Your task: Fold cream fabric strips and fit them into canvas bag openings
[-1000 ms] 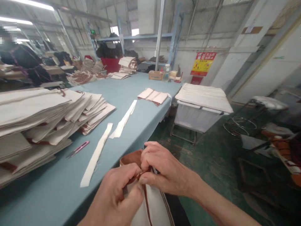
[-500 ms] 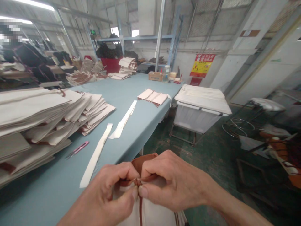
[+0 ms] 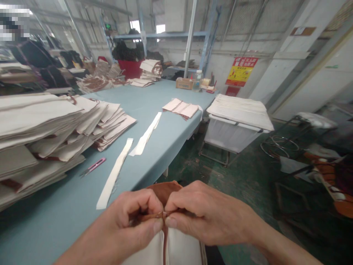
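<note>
Both hands meet at the bottom middle of the head view, pinching a cream fabric piece (image 3: 182, 244) with brown trim. My left hand (image 3: 138, 217) is closed on the brown edge just left of its centre seam. On the other side of that seam, my right hand (image 3: 201, 215) grips the same edge, thumb and forefinger pressed together. The thumbs almost touch. A brown strip runs down the seam toward me, and a brown flap (image 3: 165, 190) shows behind the fingers. What lies between the fingertips is mostly hidden.
The blue-covered table (image 3: 154, 143) bears stacked cream pieces (image 3: 38, 117), pink thread snips (image 3: 93, 166), white strips (image 3: 114, 175) and a folded piece (image 3: 181, 108). A white bin (image 3: 224, 134) heaped with cream fabric stands right of the table. Beyond it is a stool (image 3: 314, 121).
My view has tilted slightly down. Both hands keep pinching the brown edge, and the fabric below them has shifted a little, with more of the brown flap showing behind.
</note>
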Motion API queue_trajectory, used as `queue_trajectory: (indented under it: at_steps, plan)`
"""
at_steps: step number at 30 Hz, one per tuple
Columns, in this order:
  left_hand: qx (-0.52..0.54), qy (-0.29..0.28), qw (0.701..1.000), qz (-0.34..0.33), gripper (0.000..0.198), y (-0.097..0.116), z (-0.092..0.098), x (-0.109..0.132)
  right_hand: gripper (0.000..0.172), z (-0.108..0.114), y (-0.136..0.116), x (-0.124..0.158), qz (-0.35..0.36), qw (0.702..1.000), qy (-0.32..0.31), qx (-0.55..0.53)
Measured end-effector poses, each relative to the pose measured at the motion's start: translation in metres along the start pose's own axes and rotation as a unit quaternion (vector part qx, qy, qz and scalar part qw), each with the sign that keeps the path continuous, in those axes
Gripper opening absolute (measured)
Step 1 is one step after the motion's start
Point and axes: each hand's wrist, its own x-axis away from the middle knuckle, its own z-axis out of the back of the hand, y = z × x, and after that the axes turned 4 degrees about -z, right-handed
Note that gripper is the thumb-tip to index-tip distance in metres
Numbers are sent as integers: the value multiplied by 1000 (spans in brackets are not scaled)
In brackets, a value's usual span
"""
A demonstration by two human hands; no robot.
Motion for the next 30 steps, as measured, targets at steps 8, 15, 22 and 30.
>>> queue_trajectory:
  at_steps: [8, 15, 22, 30]
  plan:
    - [50, -12, 999, 9, 23, -2, -2, 2, 20, -5, 0, -1, -17, 1000, 20, -6]
    - [61, -20, 998, 27, 25, 4, -3, -2, 19, -8, 2, 0, -21, 999, 12, -36]
    - [-19, 2, 999, 27, 24, 9, -7, -7, 13, -26, 4, 1, -42, 974, 149, 167]
    - [-86, 13, 995, 48, 18, 9, -9, -8, 17, -19, 4, 1, -50, 990, 115, 57]
